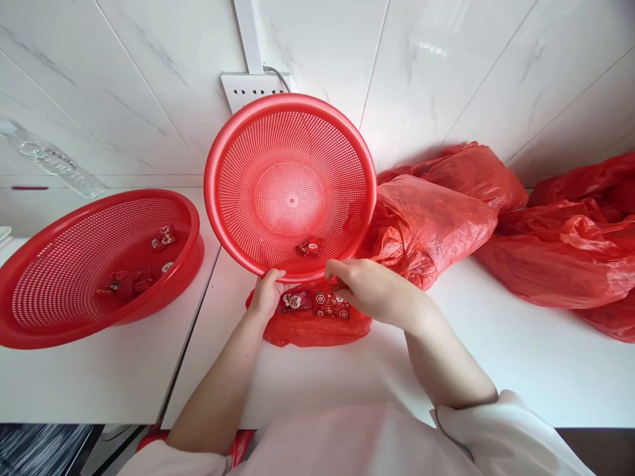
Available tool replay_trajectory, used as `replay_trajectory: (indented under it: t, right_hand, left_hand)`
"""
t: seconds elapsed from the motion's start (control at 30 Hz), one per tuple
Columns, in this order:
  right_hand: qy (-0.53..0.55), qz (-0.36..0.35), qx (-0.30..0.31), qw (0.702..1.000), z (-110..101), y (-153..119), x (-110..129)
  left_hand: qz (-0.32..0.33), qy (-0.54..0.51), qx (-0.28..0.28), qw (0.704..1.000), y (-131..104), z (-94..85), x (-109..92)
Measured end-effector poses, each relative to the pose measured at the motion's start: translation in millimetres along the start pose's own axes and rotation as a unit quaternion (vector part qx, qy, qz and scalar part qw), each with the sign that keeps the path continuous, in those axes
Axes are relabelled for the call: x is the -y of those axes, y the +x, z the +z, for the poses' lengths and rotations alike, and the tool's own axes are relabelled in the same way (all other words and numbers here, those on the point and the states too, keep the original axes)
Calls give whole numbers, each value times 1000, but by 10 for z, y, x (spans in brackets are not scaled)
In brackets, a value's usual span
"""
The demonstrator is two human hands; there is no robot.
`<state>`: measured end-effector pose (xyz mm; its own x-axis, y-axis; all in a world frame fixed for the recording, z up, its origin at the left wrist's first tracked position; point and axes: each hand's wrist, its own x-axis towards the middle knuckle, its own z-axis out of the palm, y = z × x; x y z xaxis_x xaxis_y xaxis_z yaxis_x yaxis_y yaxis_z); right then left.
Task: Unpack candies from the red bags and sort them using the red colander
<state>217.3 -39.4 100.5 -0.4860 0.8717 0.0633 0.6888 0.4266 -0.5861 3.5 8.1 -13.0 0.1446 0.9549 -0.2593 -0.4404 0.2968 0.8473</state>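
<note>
A round red mesh basket is tilted up toward me, its open side facing me, with one small red wrapped candy low inside. My left hand grips the basket's near rim, thumb over the edge and the other fingers mostly hidden. On the right part of the same rim, my right hand is closed with curled fingers. Below the rim, between my hands, lies a red plastic bag holding red printed packets. The basket's underside and what lies behind it cannot be seen.
A second red mesh basket with several wrapped candies leans at the left. Filled red plastic bags lie to the right, and more bags beyond. A clear bottle and a power strip are by the wall.
</note>
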Motion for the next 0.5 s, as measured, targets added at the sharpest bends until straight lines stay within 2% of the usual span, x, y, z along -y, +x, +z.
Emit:
replay_trajectory:
  t: [0.07,0.13,0.23,0.37,0.43,0.5]
  right_hand:
    - [-27,23,41,999,60,30,-43]
    - [-37,25,49,998,80,58,-53]
    - [-29,3,11,1000,105,167,-99]
    - [-54,12,-97,994,299,431,-336]
    - [-86,42,-96,991,429,545,-482]
    - [-79,60,-56,994,521,614,-595]
  left_hand:
    - [-2,-6,8,1000,10,-16,0]
    - [-2,-10,16,1000,6,-13,-10]
    - [7,-9,10,1000,-25,25,-33]
    - [0,-7,31,1000,-81,77,-24]
    - [-7,-4,42,999,-96,77,5]
    - [-9,4,34,999,-98,63,33]
